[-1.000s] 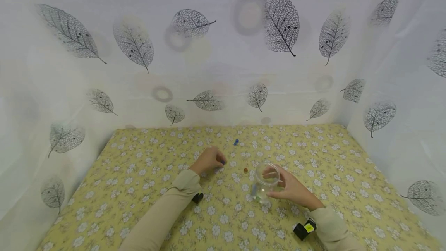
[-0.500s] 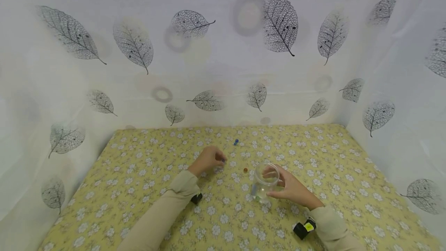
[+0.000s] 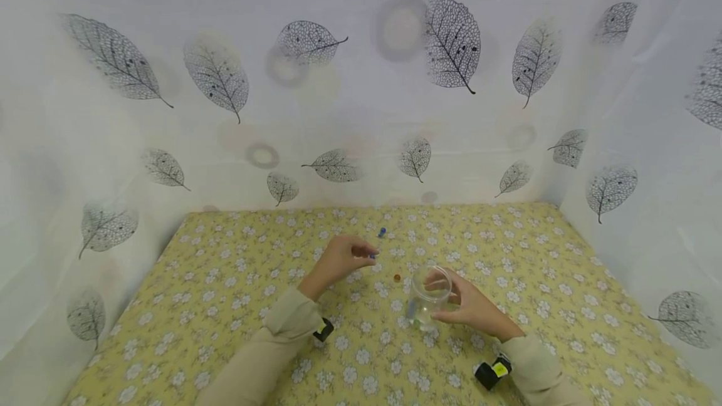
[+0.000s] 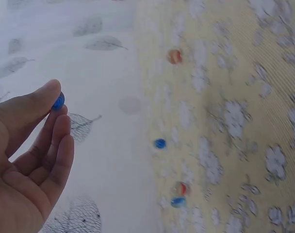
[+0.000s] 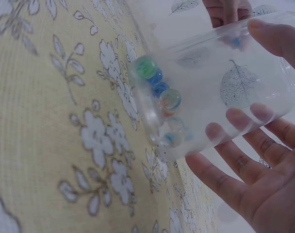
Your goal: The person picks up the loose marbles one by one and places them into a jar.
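Observation:
My left hand (image 3: pixel 341 260) pinches a small blue marble (image 4: pixel 58 101) between thumb and fingertips, raised over the cloth left of the jar. My right hand (image 3: pixel 470 307) holds a clear jar (image 3: pixel 431 296) from its right side, thumb and fingers spread round the wall. The jar stands on the cloth with its open mouth up. At its bottom lie several glass marbles, among them a green one (image 5: pixel 146 67) and blue ones (image 5: pixel 160 89). An orange marble (image 3: pixel 397 278) rests on the cloth between the hands.
Farther back on the flowered yellow tablecloth (image 3: pixel 225 306) lie blue marbles (image 3: pixel 382 232); the left wrist view also shows a clear marble with red (image 4: pixel 181 188) close by a blue one (image 4: pixel 178 201). A white curtain (image 3: pixel 361 99) printed with leaves hangs behind and at both sides.
My left hand has lifted the blue marble off the cloth and moved a little to the right with it. My right hand and the jar have stayed in place.

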A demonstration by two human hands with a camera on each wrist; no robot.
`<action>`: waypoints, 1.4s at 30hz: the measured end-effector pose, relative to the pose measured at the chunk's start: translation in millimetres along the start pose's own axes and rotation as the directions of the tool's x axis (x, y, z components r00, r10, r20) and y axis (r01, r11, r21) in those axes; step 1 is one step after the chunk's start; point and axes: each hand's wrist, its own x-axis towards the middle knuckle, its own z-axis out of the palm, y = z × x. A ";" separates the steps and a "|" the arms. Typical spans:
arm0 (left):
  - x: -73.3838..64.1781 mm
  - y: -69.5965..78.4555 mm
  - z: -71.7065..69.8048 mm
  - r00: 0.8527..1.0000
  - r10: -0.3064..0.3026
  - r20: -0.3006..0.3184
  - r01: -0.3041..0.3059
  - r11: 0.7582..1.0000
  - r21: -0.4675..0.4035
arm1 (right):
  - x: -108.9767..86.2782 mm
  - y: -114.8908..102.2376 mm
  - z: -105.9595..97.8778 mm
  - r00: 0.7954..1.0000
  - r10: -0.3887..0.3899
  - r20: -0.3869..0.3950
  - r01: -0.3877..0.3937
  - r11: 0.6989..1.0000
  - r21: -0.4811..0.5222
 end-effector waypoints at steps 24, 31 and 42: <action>-14.6 69.5 3.1 0.987 0.149 -0.066 -0.157 0.977 -0.146 | 1.5 0.3 0.7 1.000 -0.024 0.004 0.024 1.000 -0.004; -11.5 78.3 16.2 0.979 0.189 -0.073 -0.200 0.963 -0.182 | -0.2 1.1 0.1 0.999 -0.039 0.004 0.039 0.999 -0.016; -10.8 82.2 32.1 0.978 0.196 -0.071 -0.206 0.960 -0.189 | -0.4 1.2 -0.2 0.999 -0.035 0.008 0.035 0.999 -0.010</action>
